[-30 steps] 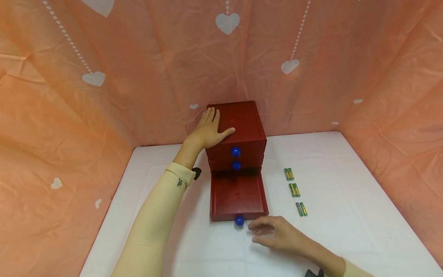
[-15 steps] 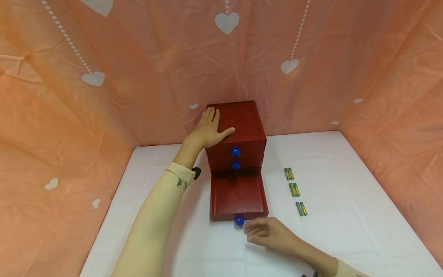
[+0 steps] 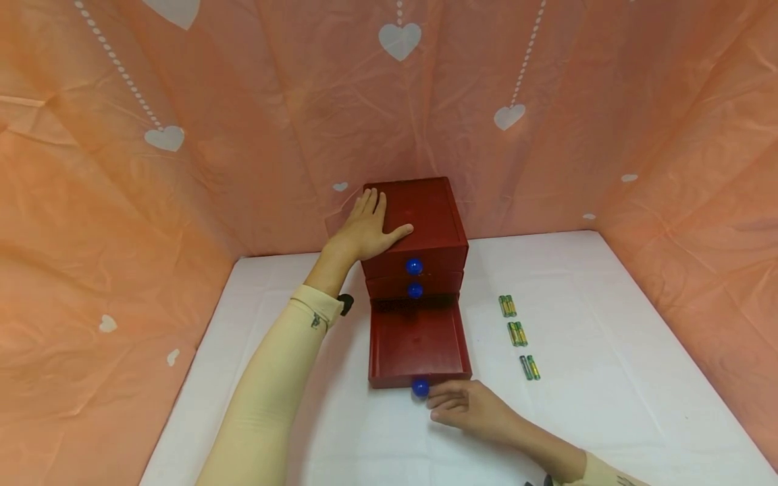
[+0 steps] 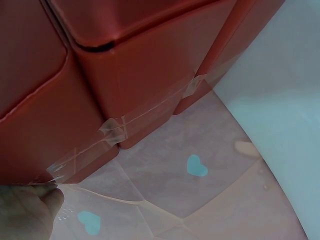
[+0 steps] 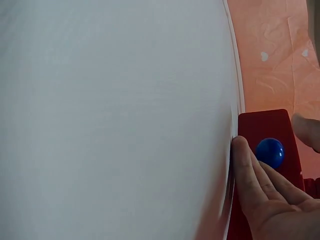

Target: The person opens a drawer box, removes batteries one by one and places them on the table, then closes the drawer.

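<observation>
A dark red drawer cabinet (image 3: 425, 209) stands at the back of the table, its bottom drawer (image 3: 418, 341) pulled out with nothing inside. My left hand (image 3: 365, 233) lies flat on the left part of the cabinet top, fingers spread. At the front of the bottom drawer is a round blue knob (image 3: 420, 388). My right hand (image 3: 471, 408) is just right of that knob, fingertips right at it. In the right wrist view the fingers (image 5: 257, 185) extend beside the blue ball and the thumb (image 5: 307, 132) stands apart from it.
Several green and yellow batteries (image 3: 518, 333) lie in pairs right of the drawer. The two upper drawers, each with a blue knob (image 3: 414, 266), are closed. Clear tape (image 4: 115, 131) runs along the cabinet's side. Peach cloth (image 3: 292, 121) with hearts surrounds the white table (image 3: 595, 337).
My right hand has moved slightly left, closer to the bottom drawer's knob. My left hand, the cabinet and the batteries have stayed where they were.
</observation>
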Demonstrator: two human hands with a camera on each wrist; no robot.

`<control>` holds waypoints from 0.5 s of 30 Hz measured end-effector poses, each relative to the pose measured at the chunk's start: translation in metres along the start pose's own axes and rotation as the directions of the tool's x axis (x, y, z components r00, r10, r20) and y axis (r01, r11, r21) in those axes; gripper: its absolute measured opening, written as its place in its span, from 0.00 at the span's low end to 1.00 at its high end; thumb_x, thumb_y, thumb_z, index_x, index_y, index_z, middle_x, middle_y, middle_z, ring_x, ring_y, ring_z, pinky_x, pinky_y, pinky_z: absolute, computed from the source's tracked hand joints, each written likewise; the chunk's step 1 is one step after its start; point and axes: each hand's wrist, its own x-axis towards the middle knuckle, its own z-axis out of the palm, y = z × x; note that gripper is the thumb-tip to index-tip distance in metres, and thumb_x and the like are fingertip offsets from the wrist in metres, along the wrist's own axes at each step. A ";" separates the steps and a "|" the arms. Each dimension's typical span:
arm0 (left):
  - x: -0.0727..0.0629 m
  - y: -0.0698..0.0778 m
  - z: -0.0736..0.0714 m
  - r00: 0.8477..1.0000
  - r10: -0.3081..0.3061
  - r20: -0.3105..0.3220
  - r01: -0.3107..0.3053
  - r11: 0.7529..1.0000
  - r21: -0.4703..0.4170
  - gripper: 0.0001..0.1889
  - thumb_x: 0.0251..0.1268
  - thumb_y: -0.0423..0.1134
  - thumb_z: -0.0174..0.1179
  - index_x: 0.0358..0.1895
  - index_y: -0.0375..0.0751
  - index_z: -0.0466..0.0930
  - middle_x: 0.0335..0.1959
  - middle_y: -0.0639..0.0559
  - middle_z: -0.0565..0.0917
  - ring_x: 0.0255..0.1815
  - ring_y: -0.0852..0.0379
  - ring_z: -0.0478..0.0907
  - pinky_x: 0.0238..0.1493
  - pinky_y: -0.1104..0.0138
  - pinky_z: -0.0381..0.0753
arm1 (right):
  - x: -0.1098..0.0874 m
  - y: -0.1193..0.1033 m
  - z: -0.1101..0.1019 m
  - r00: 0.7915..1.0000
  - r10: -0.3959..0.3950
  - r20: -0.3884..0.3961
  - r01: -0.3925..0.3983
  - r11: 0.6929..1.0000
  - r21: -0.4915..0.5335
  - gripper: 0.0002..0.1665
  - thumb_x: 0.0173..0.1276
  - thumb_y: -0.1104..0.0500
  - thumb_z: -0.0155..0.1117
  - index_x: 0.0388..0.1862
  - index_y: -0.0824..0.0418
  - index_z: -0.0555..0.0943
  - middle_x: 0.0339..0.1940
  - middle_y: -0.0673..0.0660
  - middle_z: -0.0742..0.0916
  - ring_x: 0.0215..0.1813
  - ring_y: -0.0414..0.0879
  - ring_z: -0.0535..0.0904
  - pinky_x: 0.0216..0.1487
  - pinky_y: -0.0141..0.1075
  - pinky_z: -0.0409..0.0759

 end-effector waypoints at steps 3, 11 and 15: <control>0.000 -0.001 0.001 1.000 -0.001 0.000 0.001 1.000 -0.001 0.56 0.79 0.75 0.41 0.88 0.35 0.34 0.90 0.40 0.31 0.90 0.47 0.23 0.87 0.57 0.26 | 0.001 0.000 0.001 1.000 0.020 0.009 -0.020 1.000 0.013 0.27 0.77 0.58 0.72 0.67 0.74 0.81 0.56 0.62 0.91 0.56 0.49 0.90 0.57 0.33 0.87; 0.001 -0.002 0.003 1.000 0.004 -0.005 -0.004 1.000 -0.006 0.56 0.79 0.75 0.41 0.88 0.35 0.34 0.90 0.40 0.31 0.90 0.47 0.23 0.88 0.56 0.27 | 0.006 0.004 0.003 0.998 0.059 0.015 -0.060 0.993 0.101 0.31 0.78 0.59 0.70 0.70 0.80 0.75 0.57 0.65 0.91 0.57 0.53 0.90 0.57 0.36 0.88; 0.001 -0.001 0.002 1.000 0.003 -0.006 -0.003 1.000 -0.009 0.56 0.79 0.75 0.41 0.88 0.35 0.34 0.90 0.40 0.31 0.90 0.47 0.23 0.88 0.56 0.27 | 0.008 0.005 0.004 0.999 0.044 0.017 -0.046 0.988 0.148 0.33 0.78 0.60 0.69 0.70 0.83 0.73 0.58 0.68 0.90 0.57 0.55 0.91 0.56 0.34 0.88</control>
